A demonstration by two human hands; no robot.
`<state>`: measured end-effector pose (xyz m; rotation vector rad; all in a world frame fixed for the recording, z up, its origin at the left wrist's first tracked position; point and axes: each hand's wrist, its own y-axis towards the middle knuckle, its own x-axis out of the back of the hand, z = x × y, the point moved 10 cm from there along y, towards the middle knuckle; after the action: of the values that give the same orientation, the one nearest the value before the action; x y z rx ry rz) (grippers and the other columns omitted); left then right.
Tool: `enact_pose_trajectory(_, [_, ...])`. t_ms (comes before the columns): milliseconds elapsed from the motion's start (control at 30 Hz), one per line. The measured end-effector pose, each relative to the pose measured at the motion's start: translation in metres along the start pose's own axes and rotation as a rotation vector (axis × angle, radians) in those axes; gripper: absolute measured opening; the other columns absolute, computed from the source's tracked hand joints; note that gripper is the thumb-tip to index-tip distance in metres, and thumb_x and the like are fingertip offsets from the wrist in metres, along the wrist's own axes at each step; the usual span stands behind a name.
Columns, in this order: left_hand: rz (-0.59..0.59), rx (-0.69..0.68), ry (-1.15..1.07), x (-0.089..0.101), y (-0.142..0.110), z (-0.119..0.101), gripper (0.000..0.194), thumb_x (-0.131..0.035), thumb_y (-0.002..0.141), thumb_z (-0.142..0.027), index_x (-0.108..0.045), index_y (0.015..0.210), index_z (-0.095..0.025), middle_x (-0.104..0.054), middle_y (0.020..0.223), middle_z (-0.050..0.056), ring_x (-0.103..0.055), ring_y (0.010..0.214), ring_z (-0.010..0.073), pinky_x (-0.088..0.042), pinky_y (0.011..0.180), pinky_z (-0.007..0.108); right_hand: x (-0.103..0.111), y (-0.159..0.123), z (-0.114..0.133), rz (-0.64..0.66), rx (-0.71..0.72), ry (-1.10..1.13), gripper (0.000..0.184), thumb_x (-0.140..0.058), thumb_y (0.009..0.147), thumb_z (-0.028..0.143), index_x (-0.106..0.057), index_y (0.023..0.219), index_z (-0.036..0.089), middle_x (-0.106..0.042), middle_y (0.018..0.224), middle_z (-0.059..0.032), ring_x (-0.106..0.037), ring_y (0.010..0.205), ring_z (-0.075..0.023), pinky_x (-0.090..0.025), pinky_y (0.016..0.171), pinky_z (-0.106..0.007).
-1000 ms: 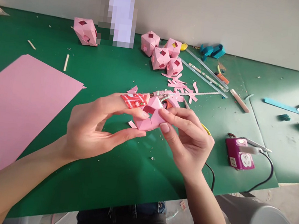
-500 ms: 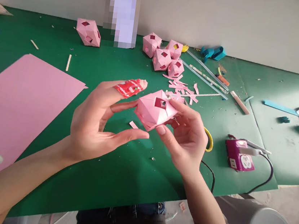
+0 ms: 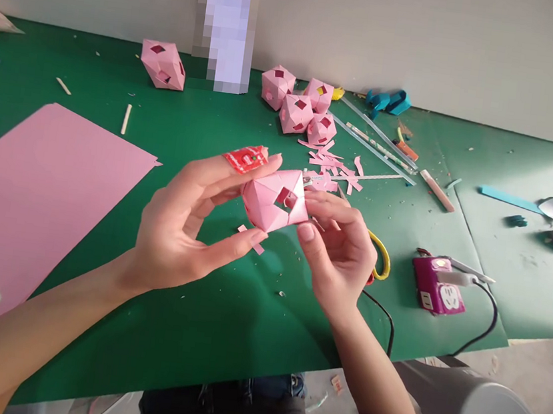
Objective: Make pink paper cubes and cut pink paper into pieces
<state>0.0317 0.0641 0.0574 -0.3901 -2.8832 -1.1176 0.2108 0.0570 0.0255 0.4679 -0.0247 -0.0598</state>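
Both hands hold a folded pink paper ball (image 3: 273, 200) with small dark red square openings, above the green table (image 3: 192, 317). My left hand (image 3: 188, 223) pinches its left side between thumb and fingers; its index finger carries a red patterned wrap (image 3: 245, 158). My right hand (image 3: 336, 248) grips the ball's right side with thumb and fingertips. Behind the ball lie pink paper scraps (image 3: 335, 164).
A large pink sheet (image 3: 30, 197) lies at left. Several finished pink paper balls (image 3: 299, 106) and a larger one (image 3: 161, 64) sit at the back. Yellow-handled scissors (image 3: 382, 257), a purple plug block with black cord (image 3: 437, 290), long sticks (image 3: 380, 142) and blue paper bits (image 3: 387, 101) lie to the right.
The pink ball has been turned between my fingers, so a different face with its opening shows. My left index finger has come down onto the ball's top.
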Motion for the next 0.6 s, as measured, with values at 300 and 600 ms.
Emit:
enact_pose_trajectory(300, [0.074,0.004,0.174,0.005,-0.012,0.01,0.094,-0.089,0.072,-0.008,-0.052,0.155,-0.032,-0.061,0.154,0.004,-0.063,0.139,0.0353,-0.062,0.112,0.051,0.006,0.001,-0.003,-0.049,-0.002,0.004,0.016,-0.081,0.087,0.019,-0.076,0.099,0.028,-0.077,0.106,-0.0026,-0.074,0.108,-0.0201,-0.069,0.087,-0.038])
enact_pose_trajectory(600, [-0.111,0.205,-0.08,0.003,-0.007,0.019,0.056,-0.082,0.09,-0.022,-0.063,0.14,-0.041,-0.068,0.146,-0.003,-0.055,0.146,0.0319,-0.065,0.108,0.049,-0.003,-0.007,-0.001,-0.041,-0.005,-0.033,0.027,-0.081,0.088,0.024,-0.069,0.112,0.03,-0.072,0.111,-0.0037,-0.072,0.111,-0.02,-0.072,0.081,-0.034])
